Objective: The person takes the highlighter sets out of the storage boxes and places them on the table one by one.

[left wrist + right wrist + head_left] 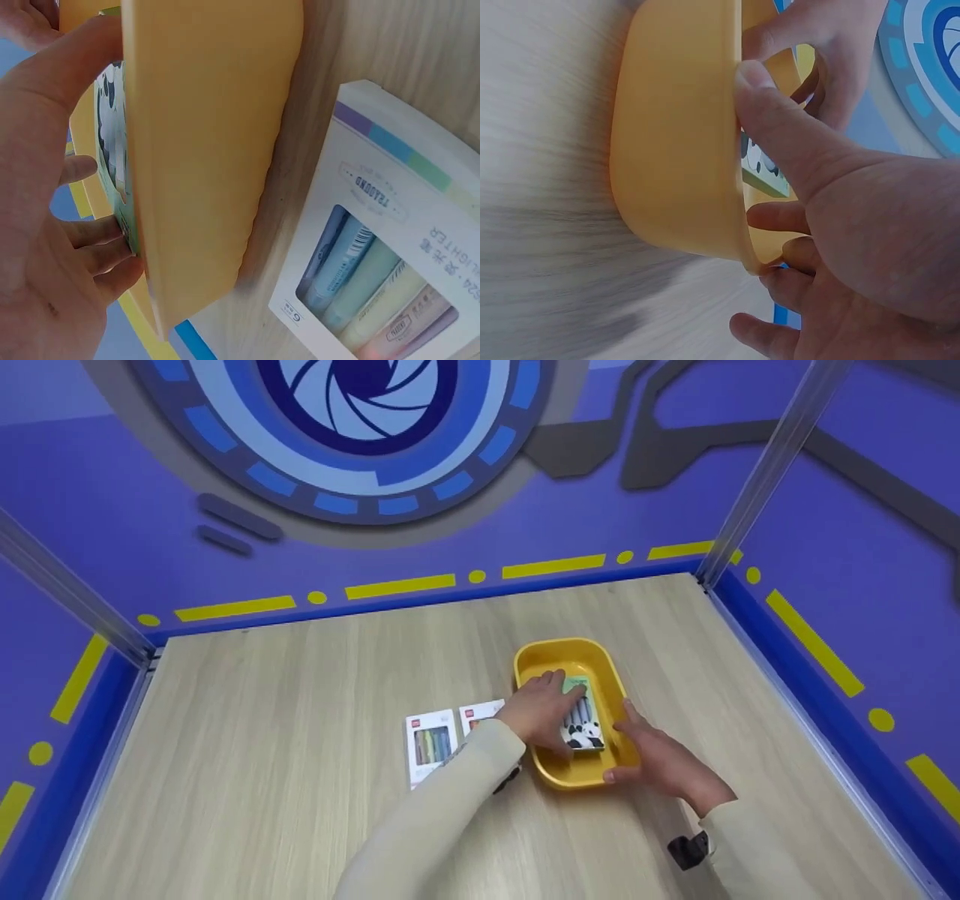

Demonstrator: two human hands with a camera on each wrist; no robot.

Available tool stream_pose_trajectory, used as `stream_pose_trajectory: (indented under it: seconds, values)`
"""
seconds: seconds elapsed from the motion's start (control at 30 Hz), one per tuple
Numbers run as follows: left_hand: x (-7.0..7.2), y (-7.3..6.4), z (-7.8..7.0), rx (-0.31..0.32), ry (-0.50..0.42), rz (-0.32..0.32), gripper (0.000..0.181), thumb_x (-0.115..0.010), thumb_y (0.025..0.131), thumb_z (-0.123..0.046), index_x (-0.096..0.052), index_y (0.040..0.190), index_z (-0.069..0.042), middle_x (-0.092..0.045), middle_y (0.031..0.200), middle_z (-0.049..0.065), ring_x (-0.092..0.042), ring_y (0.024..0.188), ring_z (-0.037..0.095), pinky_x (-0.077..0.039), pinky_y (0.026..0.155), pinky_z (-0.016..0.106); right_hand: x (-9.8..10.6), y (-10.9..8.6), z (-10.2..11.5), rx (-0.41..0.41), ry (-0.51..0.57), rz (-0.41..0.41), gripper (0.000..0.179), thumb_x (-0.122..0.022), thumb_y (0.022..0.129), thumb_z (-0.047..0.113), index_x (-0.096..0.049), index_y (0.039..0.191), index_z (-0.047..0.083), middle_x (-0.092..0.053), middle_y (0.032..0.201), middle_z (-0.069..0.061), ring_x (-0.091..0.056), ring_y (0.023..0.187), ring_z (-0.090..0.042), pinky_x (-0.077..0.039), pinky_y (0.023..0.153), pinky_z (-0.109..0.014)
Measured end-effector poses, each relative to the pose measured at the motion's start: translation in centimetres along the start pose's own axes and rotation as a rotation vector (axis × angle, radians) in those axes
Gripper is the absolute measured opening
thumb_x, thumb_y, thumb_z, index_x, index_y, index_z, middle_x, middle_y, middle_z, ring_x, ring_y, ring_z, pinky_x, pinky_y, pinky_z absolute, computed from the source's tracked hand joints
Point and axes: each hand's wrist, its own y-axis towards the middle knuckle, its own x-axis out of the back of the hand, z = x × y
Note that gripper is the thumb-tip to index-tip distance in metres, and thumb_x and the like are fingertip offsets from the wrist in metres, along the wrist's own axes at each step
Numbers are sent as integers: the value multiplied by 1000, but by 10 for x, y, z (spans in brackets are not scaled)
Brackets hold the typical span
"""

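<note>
A yellow plastic basin stands on the table. Inside it, a green pen box with a panda picture shows a window onto slim pens. My left hand reaches over the basin's left rim and grips that box between thumb and fingers, as the left wrist view also shows. At the right side of the basin, my right hand holds the rim, its thumb lying on the edge and one finger inside the wall.
Left of the basin lies a white box of pastel highlighters. Beside it, a second white box is partly covered by my left sleeve. Purple panels with yellow marks wall in the wooden table at the back and sides.
</note>
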Motion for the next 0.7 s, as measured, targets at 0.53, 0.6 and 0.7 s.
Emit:
stream_pose_trajectory:
  seconds: [0.53,0.6,0.7]
  values:
    - [2,-9,-1,-27,62,-3,100,-80,70,-54,-25,152,-36,-21,161,4,-25,147,23,-21,122,39,-2,1,3,44,-41,-16,76,-77,79,40,-49,137,0,-8,161,-24,-33,138,-47,-33,110,-60]
    - [2,-9,0,-23,56,-3,99,-80,70,-53,-26,151,-36,-22,160,4,-26,146,23,-21,122,39,-3,1,3,29,-39,-13,75,-77,79,40,-50,137,0,-8,161,-23,-33,139,-46,-33,110,-60]
    - [2,-12,2,-14,46,2,99,-81,70,-52,-25,151,-37,-20,161,3,-25,146,22,-20,122,40,-4,2,3,13,-31,-7,73,-77,79,39,-51,136,1,-6,162,-21,-32,139,-45,-32,111,-60]
